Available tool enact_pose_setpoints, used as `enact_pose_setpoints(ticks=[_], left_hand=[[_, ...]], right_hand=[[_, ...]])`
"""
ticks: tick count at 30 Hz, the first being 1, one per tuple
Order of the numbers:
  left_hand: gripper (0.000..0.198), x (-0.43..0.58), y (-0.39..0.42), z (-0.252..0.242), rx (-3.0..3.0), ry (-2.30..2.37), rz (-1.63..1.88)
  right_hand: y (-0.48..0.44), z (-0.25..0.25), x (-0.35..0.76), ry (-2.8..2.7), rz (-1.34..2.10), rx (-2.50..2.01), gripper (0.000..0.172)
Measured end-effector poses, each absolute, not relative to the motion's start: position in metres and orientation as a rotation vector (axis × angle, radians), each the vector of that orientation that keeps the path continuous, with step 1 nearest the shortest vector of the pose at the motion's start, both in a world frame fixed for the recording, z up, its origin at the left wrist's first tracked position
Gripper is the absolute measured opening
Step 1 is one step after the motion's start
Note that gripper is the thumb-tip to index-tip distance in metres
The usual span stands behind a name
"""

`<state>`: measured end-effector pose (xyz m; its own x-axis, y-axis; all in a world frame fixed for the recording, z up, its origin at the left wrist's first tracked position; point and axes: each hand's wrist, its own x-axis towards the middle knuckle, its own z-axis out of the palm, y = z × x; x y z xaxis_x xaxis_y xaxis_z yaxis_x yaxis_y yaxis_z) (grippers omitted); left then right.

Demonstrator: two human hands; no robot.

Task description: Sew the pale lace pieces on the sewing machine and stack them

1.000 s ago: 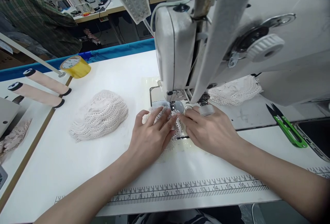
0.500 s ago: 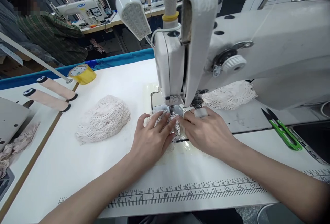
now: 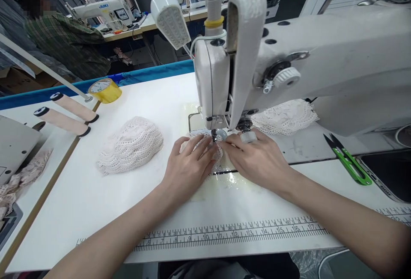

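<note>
A small piece of white lace trim [image 3: 219, 155] lies on the needle plate of the white sewing machine [image 3: 210, 82], at the presser foot [image 3: 214, 135]. Spread over the lace from the left, my left hand [image 3: 189, 162] lies with its fingers apart and presses it down. On the other side my right hand [image 3: 260, 152] has its fingers drawn together, the tips pinching the lace edge close to the foot. Both hands cover much of the lace. A heaped pile of white lace [image 3: 131, 145] rests left of my left hand.
More lace [image 3: 285, 117] lies behind the needle area. Green thread snips [image 3: 349, 162] and a dark phone [image 3: 390, 172] are at the right. Two thread cones [image 3: 64, 121] and yellow tape [image 3: 107, 92] stand left. A printed ruler [image 3: 221, 235] runs along the front edge. Another person [image 3: 64, 43] sits beyond.
The lace has shifted a little away from me under the foot, and less of it shows below my fingers. Both hands keep nearly the same pose. The whole view has moved slightly.
</note>
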<state>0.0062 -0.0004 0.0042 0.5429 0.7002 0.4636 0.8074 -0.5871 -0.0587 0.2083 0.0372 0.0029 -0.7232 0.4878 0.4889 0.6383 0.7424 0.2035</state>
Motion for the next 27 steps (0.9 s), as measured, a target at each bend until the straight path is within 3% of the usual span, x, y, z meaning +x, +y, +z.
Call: enact_pose_setpoints(ticks=[3, 5, 8, 11, 15, 21, 27], left_hand=[[0.016, 0.007, -0.009, 0.014, -2.658, -1.251, -0.604], [0.021, 0.008, -0.016, 0.02, -2.748, -1.354, -0.482], [0.012, 0.01, -0.023, 0.024, -2.76, -1.494, -0.287], [0.023, 0.009, -0.02, 0.02, -2.675, -1.495, -0.264], [0.027, 0.005, -0.004, 0.013, -2.608, -1.481, -0.415], [0.034, 0.001, 0.02, 0.018, -2.716, -1.942, -0.987], [0.023, 0.0, 0.031, 0.018, -2.942, -1.936, -0.962]], right_hand=[[0.037, 0.005, 0.208, -2.546, -0.4, -0.744, 0.028], [0.038, 0.004, 0.208, -2.555, -0.305, -0.701, 0.026], [0.039, 0.003, 0.207, -2.547, -0.251, -0.718, 0.024], [0.04, 0.002, 0.207, -2.549, -0.276, -0.751, 0.028], [0.04, 0.002, 0.206, -2.527, -0.278, -0.76, 0.028], [0.045, -0.003, 0.206, -2.343, -0.14, -1.015, 0.039], [0.048, -0.004, 0.203, -2.296, -0.096, -1.107, 0.047]])
